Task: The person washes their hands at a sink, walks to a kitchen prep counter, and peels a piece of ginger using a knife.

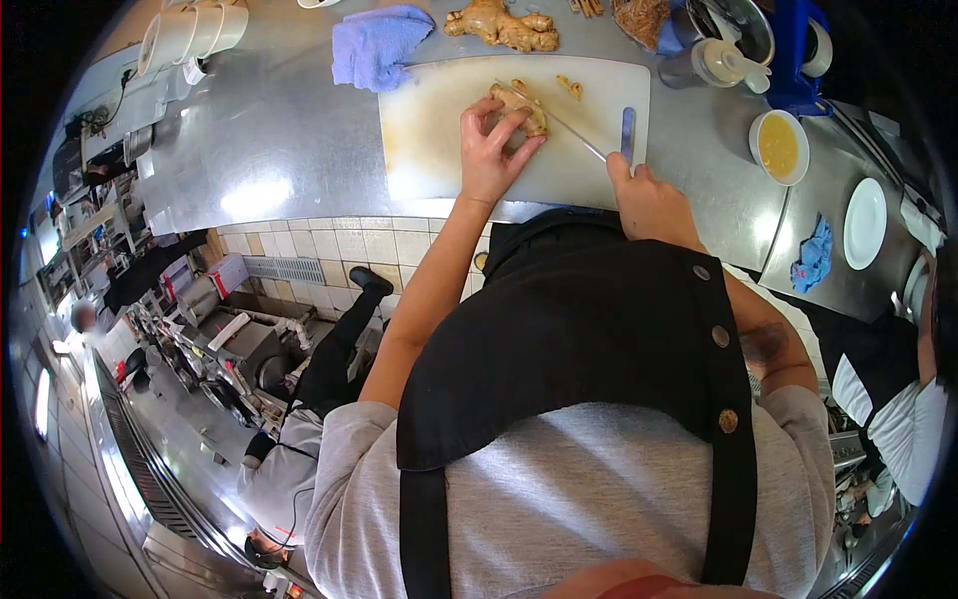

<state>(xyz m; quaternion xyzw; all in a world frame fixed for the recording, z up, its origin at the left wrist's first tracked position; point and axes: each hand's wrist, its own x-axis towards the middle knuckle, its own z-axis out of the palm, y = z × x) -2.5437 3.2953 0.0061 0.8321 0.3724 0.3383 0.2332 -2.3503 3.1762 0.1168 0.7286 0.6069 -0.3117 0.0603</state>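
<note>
A piece of ginger root [517, 105] lies on a white cutting board [439, 140] on a steel counter. My left hand [491, 150] holds the ginger down with its fingertips. My right hand [647, 200] grips a knife [584, 138] by the handle, its thin blade reaching up-left to the ginger. A small cut ginger bit [570, 87] lies on the board further back. A larger ginger root [502, 26] sits behind the board.
A blue cloth [377, 45] lies at the board's back left. Stacked white cups [190, 32] stand far left. To the right are a bowl of yellow liquid [778, 147], a white plate [864, 223] and another blue cloth [813, 255]. Another person's sleeve [913, 429] shows at right.
</note>
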